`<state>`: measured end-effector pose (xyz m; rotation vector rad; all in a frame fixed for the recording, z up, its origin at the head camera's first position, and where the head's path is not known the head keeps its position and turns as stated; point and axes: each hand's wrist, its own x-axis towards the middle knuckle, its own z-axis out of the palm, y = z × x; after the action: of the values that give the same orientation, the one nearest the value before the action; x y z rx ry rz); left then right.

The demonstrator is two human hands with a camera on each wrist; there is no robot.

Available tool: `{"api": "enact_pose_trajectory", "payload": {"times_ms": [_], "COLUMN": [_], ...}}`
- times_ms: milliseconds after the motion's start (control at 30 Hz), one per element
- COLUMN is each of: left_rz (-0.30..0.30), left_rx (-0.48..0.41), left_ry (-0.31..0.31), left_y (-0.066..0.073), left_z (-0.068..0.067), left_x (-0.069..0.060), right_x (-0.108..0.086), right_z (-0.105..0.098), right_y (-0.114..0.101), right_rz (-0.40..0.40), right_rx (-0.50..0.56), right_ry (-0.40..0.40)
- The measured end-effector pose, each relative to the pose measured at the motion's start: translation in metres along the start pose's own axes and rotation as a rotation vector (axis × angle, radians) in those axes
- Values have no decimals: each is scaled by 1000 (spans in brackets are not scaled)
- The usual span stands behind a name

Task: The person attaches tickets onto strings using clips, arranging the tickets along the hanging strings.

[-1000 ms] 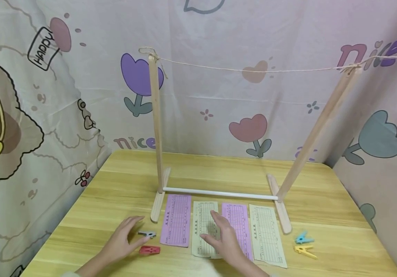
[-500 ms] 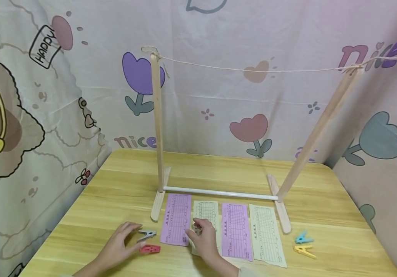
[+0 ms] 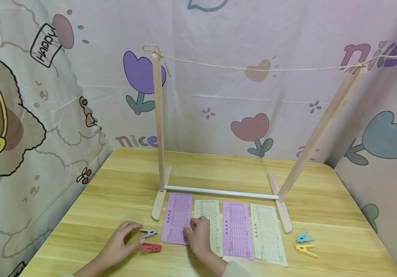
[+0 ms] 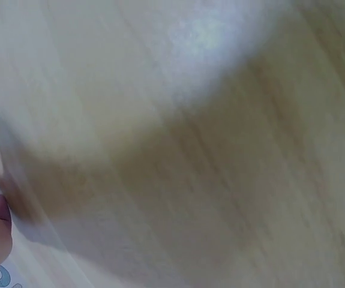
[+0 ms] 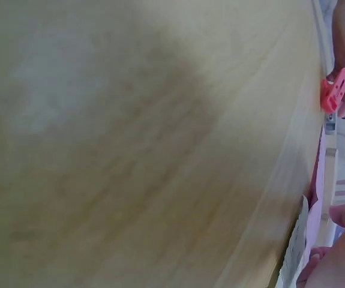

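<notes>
Purple slip (image 3: 177, 217) looks light, kinda floppy; pinch its edge by the right grip (image 3: 200, 238) (can't tell if clamped). Left grip (image 3: 119, 240): apart.

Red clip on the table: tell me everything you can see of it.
The red clip looks like plastic, with small dark slots in its body. It lies roughly sideways on the table, just below the grey clip in the head view. The left hand has its thumb at the clip's left end; whether they touch is unclear.
</notes>
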<state>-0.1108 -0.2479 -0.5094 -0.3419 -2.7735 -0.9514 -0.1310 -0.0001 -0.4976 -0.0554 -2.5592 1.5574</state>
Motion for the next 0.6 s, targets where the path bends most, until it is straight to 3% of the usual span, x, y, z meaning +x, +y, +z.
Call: {"api": "enact_pose_trajectory", "payload": {"times_ms": [267, 600], "left_rz": [11, 25], "left_rx": [-21, 0], "left_ry": [-12, 10], "left_y": [-1, -2], "left_z": [0, 2], "left_x": [0, 1], "right_x": [-2, -9], "right_z": [5, 6], "right_y": [-1, -5], "right_rz": [16, -20], "right_rx": [-62, -113], "right_ry": [-11, -74]}}
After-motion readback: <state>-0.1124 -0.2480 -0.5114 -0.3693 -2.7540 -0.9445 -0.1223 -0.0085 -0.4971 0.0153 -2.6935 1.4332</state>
